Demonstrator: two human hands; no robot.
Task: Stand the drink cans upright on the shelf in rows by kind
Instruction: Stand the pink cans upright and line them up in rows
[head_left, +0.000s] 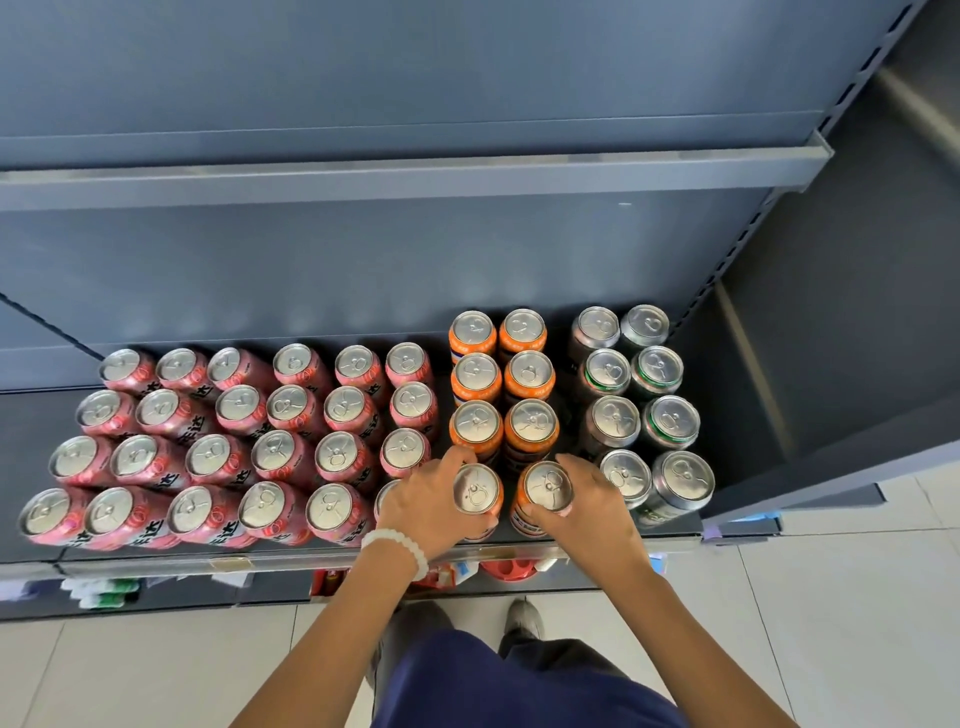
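Grey metal shelving fills the view, its lower shelf (31, 558) packed with upright drink cans sorted by kind: pink cans (270, 441) across the left block, orange cans (501, 384) in two columns at centre, silver and green cans (639, 395) at 3 o'clock. You stand at the front edge, both arms reaching in from 6 o'clock. Your left hand (431, 506), a white bead bracelet (397, 548) at the wrist, is curled round the front orange can of the left column (477, 491), thumb and fingers wrapping its sides. Your right hand (587, 506) grips the front orange can of the right column (546, 488) the same way, fingers closed about the body. Both cans stand with the long axis vertical, tops facing you, each directly beneath its own hand, so neither arm needs to cross. They sit at the 6 o'clock end of the orange columns, just in front of the third pair; whether they touch that pair cannot be told. The likely next move is a short push toward 12 o'clock to close each column, then letting go. Watch the pink can (387, 496) half hidden behind your left hand at 9 o'clock: it looks close enough to be nudged.
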